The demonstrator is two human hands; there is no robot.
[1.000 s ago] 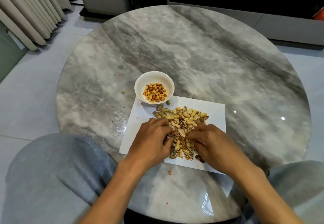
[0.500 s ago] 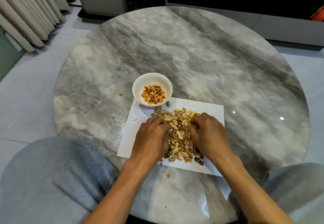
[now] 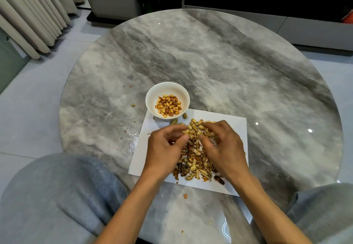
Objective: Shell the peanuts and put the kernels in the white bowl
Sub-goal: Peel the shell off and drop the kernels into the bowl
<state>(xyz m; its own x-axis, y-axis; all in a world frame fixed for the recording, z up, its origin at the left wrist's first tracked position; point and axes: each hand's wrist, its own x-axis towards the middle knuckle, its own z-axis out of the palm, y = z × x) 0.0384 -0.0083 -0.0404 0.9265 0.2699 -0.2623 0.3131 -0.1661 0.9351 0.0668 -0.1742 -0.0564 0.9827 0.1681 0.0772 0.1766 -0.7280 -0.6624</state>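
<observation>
A white bowl (image 3: 152, 96) with shelled kernels (image 3: 169, 104) stands at the far left corner of a white paper sheet (image 3: 236, 129). Whole peanuts (image 3: 194, 126) are heaped on the sheet just beyond my fingers. Empty shells (image 3: 193, 165) lie nearer to me, between my wrists. My left hand (image 3: 164, 148) hovers at the heap's left edge, its thumb and forefinger curved and apart, with nothing visible between them. My right hand (image 3: 224, 144) reaches into the heap from the right, and its fingertips pinch a peanut pod (image 3: 210, 134).
The sheet lies on a round grey marble table (image 3: 238, 68). Small shell crumbs (image 3: 132, 105) dot the table left of the bowl, and one crumb (image 3: 185, 196) lies near the front edge. My knees in grey trousers (image 3: 63, 196) flank the table.
Both hands have moved away from me, from the empty shells up to the whole peanuts. The left hand's fingers have lifted and spread. The right hand's fingertips now close on a pod.
</observation>
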